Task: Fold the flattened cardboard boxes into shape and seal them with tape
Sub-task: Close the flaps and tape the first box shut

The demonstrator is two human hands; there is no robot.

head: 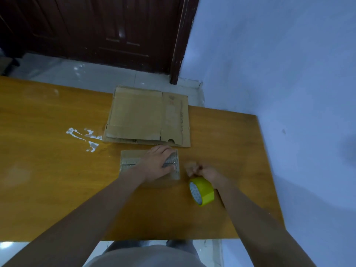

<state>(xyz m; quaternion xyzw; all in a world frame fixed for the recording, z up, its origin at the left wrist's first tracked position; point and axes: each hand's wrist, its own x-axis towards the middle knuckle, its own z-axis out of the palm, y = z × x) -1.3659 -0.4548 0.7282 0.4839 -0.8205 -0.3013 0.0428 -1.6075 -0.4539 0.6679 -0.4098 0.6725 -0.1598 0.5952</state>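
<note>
My left hand (157, 164) presses flat, fingers spread, on the small taped brown cardboard box (150, 165); my right hand's (204, 171) grip pinches tape beside the yellow-green tape roll (202, 190) on the orange wooden table (57, 151).

The wooden table (57, 170) carries flattened cardboard (148, 116), a small box (129, 162) and a tape roll (202, 189).

Dim bluish light, soft blur, glare on table (57, 116).
</note>
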